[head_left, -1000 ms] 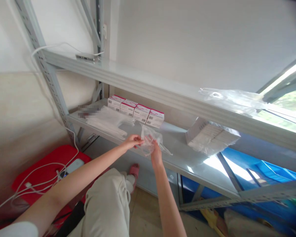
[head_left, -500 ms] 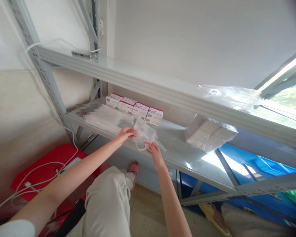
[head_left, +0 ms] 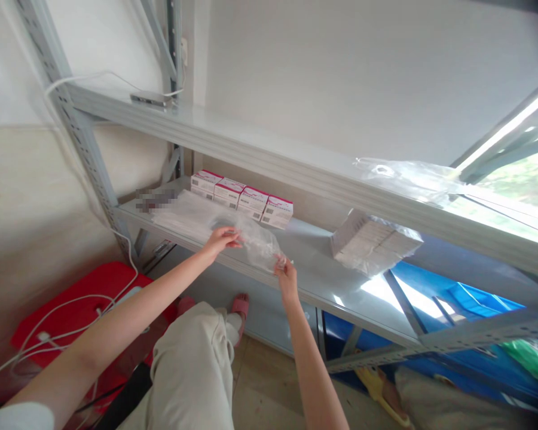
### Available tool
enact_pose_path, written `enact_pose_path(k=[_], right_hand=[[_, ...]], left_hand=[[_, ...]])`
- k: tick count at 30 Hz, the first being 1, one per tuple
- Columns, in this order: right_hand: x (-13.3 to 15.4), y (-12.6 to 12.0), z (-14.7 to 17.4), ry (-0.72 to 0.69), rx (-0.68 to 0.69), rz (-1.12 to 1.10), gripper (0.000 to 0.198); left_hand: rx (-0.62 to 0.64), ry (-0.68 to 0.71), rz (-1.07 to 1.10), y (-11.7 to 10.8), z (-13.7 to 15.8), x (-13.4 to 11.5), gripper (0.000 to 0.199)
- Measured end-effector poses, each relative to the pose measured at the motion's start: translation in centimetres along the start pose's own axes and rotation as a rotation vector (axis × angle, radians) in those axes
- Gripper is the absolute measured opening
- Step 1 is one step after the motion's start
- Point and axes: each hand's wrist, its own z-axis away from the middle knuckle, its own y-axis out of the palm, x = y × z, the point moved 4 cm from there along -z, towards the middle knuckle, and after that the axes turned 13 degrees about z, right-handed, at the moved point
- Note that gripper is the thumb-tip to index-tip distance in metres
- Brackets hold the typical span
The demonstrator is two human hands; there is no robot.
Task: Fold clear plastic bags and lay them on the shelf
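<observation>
1. The left hand (head_left: 221,240) pinches the left end of a small clear plastic bag (head_left: 259,246), fingers closed on the film above the front edge of the middle shelf (head_left: 323,278)
2. The right hand (head_left: 287,276) grips the same bag at its lower right corner, fingers clenched on the plastic, so the bag is stretched between the two hands
3. The bag hangs just over the shelf board, near its front lip, crumpled and see-through; whether anything is inside it cannot be told
4. Just behind the left hand lies a flat stack of clear plastic bags (head_left: 188,212) on the shelf, close to the fingers but not clearly touched
5. Behind the held bag, four white boxes with magenta tops (head_left: 242,200) stand side by side in a row toward the back of the shelf
6. Farther right on the same shelf a white pack wrapped in clear film (head_left: 372,242) sits tilted, well apart from both hands
7. On the upper shelf (head_left: 260,152) a loose sheet of clear plastic (head_left: 407,176) lies at the right, and a flat grey device (head_left: 151,99) with a white cable (head_left: 94,77) lies at the left end
8. Below, the person's knee in light trousers (head_left: 192,370) is raised, a red stool (head_left: 72,322) with white cables stands at the left, and a pink slipper (head_left: 240,307) rests on the floor
</observation>
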Motion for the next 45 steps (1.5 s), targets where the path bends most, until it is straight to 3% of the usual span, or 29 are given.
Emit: enact_pose_path(k=[3,7,10,16,19,22,24,29,31,33,35,39,43,45], right_hand=[[-1.4,-3.6,-1.6,0.001,-0.088,0.174,0.038],[-2.0,-9.0,-3.8,-0.064,-0.104,0.49,0.028],[-2.5,-11.5,-4.5,-0.006,-0.089,0.435,0.033],[-4.0,-11.4,-2.4,0.042,0.223,0.262,0.037],[-4.9,-11.4,-0.9,0.046,0.301,0.267,0.042],[-5.8,-11.8,0.1,0.058,0.328,0.252,0.047],[-6.4,-12.2,0.5,0.077,0.331,0.249,0.047],[-7.0,-13.5,1.0,0.105,0.277,0.262,0.045],[-7.1,-13.7,1.3,0.095,0.263,0.287,0.043],[-7.2,-13.7,1.5,0.087,0.266,0.305,0.043],[-7.2,-13.5,1.7,0.081,0.28,0.311,0.045],[-7.0,-13.2,2.0,0.09,0.269,0.343,0.05],[-6.9,-12.9,2.2,0.108,0.288,0.369,0.057],[-7.1,-12.9,2.4,0.11,0.309,0.377,0.058]], left_hand=[[-0.026,0.066,-0.104,-1.1,-0.6,-1.3,0.025],[0.002,0.2,-0.254,-2.4,-1.4,-2.8,0.027],[0.08,0.129,-0.359,-2.3,-1.2,-1.9,0.028],[0.108,-0.058,-0.475,-0.7,2.4,4.7,0.043],[0.165,-0.104,-0.56,0.2,4.1,7.8,0.048],[0.132,-0.137,-0.643,0.5,4.2,9.1,0.05],[0.084,-0.06,-0.735,0.6,3.5,8.6,0.051],[-0.175,0.489,-1.148,1.1,2.1,5.5,0.034],[-0.169,0.511,-1.254,1.3,1.7,5.7,0.031],[-0.131,0.394,-1.302,1.1,1.4,6.6,0.026],[-0.142,0.277,-1.247,0.5,1.5,7.4,0.029],[-0.195,0.207,-0.991,-0.8,2.5,8.5,0.042],[-0.051,0.056,-0.62,-1.2,2.5,9.9,0.045],[-0.042,0.023,-0.496,-1.1,2.2,10.4,0.043]])
